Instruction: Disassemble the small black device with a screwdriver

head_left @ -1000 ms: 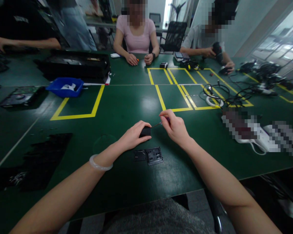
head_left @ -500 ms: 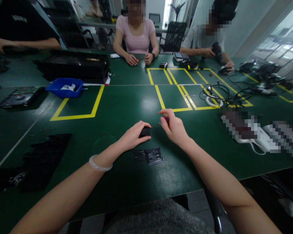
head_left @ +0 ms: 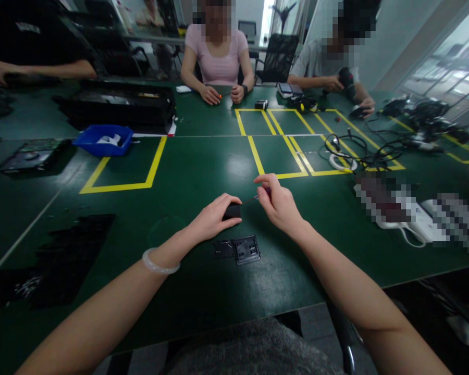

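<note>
My left hand (head_left: 211, 217) is wrapped round a small black block (head_left: 232, 211) at the middle of the green table. A thin screwdriver (head_left: 250, 199) runs from my right hand (head_left: 277, 202) to the block's right side, its tip at or close to the upper edge. The fingers of my right hand are closed on its dark handle, mostly hidden by them. Nearer to me, just below the block, a flat black plastic part (head_left: 247, 250) lies beside a smaller black piece (head_left: 223, 249).
A blue tray (head_left: 105, 141) with white pieces stands at the left, near a black device (head_left: 35, 155). Black parts (head_left: 70, 255) lie front left. Cables (head_left: 359, 151) and a white power strip (head_left: 422, 224) are at the right. Three people sit across the table (head_left: 203, 172).
At the far right edge, part of another person's hand has come into view. My hands, the block and the screwdriver show hardly any movement.
</note>
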Available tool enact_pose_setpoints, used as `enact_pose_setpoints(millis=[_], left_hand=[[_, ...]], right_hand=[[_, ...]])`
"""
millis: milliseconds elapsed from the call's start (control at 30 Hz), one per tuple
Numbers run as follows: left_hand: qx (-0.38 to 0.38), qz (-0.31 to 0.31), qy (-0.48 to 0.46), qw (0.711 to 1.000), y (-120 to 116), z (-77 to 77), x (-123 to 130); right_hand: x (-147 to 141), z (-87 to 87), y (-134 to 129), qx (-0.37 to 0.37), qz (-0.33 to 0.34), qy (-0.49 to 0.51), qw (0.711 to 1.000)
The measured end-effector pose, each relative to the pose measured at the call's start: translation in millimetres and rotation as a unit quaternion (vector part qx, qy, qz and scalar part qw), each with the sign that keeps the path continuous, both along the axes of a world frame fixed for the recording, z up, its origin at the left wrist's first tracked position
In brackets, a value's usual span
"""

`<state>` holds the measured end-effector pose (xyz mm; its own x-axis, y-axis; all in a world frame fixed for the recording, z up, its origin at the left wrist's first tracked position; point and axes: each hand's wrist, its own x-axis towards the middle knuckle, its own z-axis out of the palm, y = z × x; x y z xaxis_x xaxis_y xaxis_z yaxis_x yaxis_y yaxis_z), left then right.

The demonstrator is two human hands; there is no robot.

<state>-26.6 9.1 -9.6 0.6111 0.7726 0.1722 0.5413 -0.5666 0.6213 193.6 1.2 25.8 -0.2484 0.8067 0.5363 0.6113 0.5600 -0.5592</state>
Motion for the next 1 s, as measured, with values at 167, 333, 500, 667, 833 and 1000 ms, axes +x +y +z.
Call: enact_pose_setpoints(millis=[167, 333, 500, 667, 833, 1000], left_hand=[[0.009, -0.004, -0.002, 1.0, 0.4, -0.9, -0.7], [0.004, -0.002, 0.001, 1.0, -0.7, 0.1, -0.5], [0.002, -0.002, 0.002, 1.0, -1.3, 0.6, 0.2], [0.01, -0.004, -0.002, 1.0, -0.2, -1.2, -0.7], [0.01, -0.002, -0.001, 1.0, -0.7, -1.3, -0.3], [0.013, -0.003, 0.001, 1.0, -0.7, -1.1, -0.7]], right_hand=[[1.7, 1.6, 0.0, -0.007, 0.008, -0.021, 1.0], [1.0, 0.3, -0.1, 0.013, 0.004, -0.008, 1.0], [0.9, -2.5, 0.9, 0.034, -0.008, -0.018, 0.999], [1.3, -1.4, 1.9, 0.016, -0.008, -0.028, 0.999], [1.2, 0.8, 0.6, -0.001, -0.001, -0.005, 1.0], [1.4, -0.3, 0.2, -0.007, 0.0, 0.004, 1.0]])
